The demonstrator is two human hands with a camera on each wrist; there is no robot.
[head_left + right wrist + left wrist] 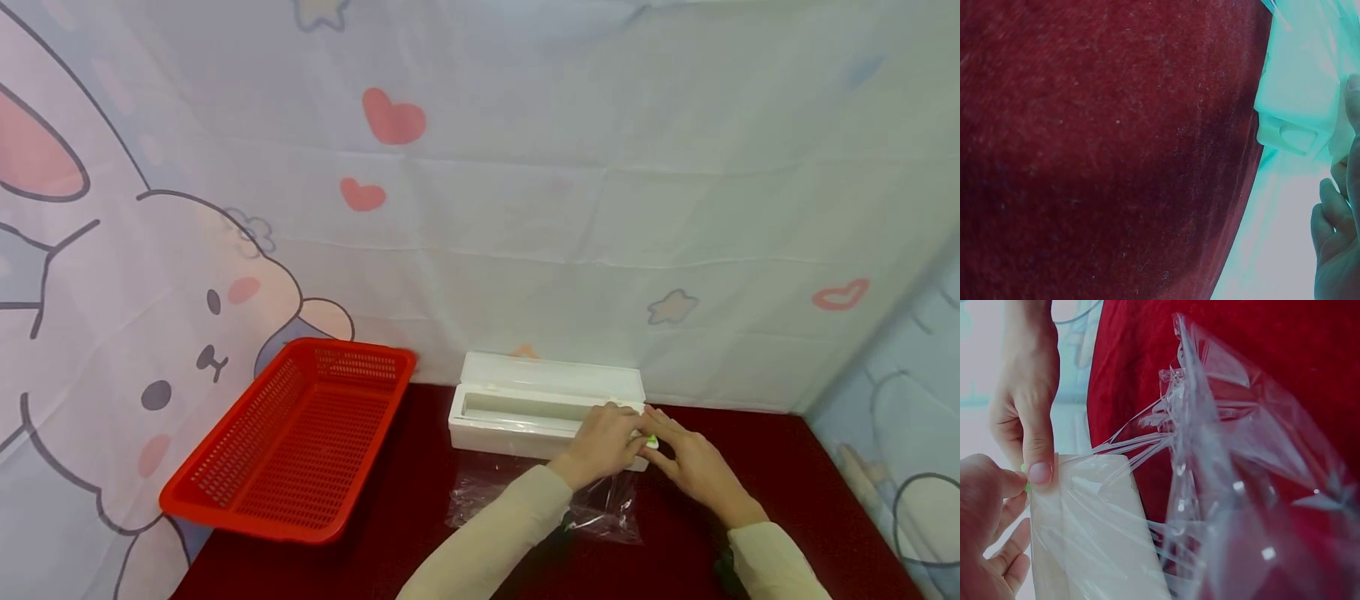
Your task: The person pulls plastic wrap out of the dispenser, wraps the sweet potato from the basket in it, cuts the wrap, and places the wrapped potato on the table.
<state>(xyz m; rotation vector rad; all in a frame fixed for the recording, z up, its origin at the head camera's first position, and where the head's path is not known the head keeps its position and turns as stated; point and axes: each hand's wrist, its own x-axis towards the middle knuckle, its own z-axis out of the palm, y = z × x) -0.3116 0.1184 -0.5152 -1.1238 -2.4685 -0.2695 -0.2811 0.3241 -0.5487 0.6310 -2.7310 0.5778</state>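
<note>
A long white cling film dispenser [495, 437] stands on the red cloth near the wall, its lid [551, 375] raised. Clear cling film [1241, 469] stretches over its front and lies crumpled on the cloth. Both hands meet at the dispenser's right end, around a small green slider [651, 440]. My left hand [603, 442] pinches this slider between thumb and finger. My right hand [693, 467] grips the end of the dispenser, its thumb [1040, 472] pressed on the edge beside the slider. In the right wrist view only part of the right hand [1338, 237] shows.
A red plastic basket [337, 500] with slotted walls stands to the left of the dispenser. Behind everything hangs a pale cloth backdrop [510, 208] with hearts, stars and a cartoon rabbit. The red cloth [750, 442] reaches to the backdrop.
</note>
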